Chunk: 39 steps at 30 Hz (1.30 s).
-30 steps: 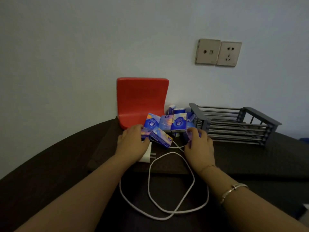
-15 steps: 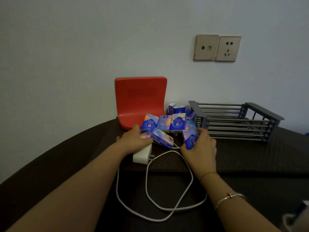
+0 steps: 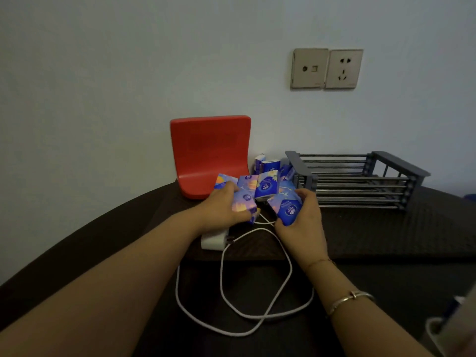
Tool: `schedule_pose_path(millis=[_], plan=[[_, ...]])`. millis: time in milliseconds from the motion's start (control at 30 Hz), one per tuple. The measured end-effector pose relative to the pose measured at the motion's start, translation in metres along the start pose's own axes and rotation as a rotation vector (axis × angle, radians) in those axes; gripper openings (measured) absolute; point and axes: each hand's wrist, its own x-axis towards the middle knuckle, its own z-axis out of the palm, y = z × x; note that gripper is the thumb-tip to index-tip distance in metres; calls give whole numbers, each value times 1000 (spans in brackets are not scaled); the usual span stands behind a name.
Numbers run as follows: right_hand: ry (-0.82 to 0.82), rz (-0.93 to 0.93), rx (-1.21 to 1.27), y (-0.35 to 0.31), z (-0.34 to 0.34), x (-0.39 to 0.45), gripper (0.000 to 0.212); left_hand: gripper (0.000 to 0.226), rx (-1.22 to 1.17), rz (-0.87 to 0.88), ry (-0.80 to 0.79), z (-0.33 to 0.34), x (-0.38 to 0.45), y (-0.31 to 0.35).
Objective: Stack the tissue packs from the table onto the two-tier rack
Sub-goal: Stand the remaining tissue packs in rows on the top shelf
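Blue wrapping is now showing plainly in both my palms, where a second ago my hands were lying flat over the pile: I am lifting a tissue pack in each, clear of the heap. My left hand (image 3: 223, 207) is curling round a pale blue and orange tissue pack (image 3: 244, 205), thumb underneath and fingers over the top, tilting it toward the middle. My right hand (image 3: 304, 219) is gripping a darker blue tissue pack (image 3: 286, 206) with a round white logo, fingers wrapping its far edge and thumb pressing the near corner, the pack slanting down to the left. Both forearms are reaching straight forward from the bottom of the view, and a thin bracelet (image 3: 350, 299) is sitting on my right wrist. The remaining tissue packs (image 3: 260, 185) are standing and leaning in a cluster on the dark table (image 3: 386, 235) just behind my hands, between the red plastic stand (image 3: 210, 153) on the left and the grey two-tier rack (image 3: 358, 180) on the right; a few more are tucked behind against the wall. The rack's bars are carrying no packs that I can see. A white charger (image 3: 213, 240) is lying beneath my left wrist, its white cable (image 3: 231, 305) looping over the table toward me.
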Motion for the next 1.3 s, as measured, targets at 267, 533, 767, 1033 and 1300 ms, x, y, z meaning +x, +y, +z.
schedule_pose_path(millis=[267,533,767,1033,1300], plan=[[21,-15,80,7,1,2,70,72,201,-8,-118,3,13,0],[-10,-174,-100,-26,-25,-10,69,66,158,165,278,-15,-42,20],[-170,-205,29,-125,-92,-48,71,43,-108,247,332,-75,-135,98],[-223,-227,83,-240,-217,-124,55,58,-69,344,402,-126,-250,205],[-138,-303,-12,-298,-367,-171,36,53,-200,426,504,-146,-325,330]])
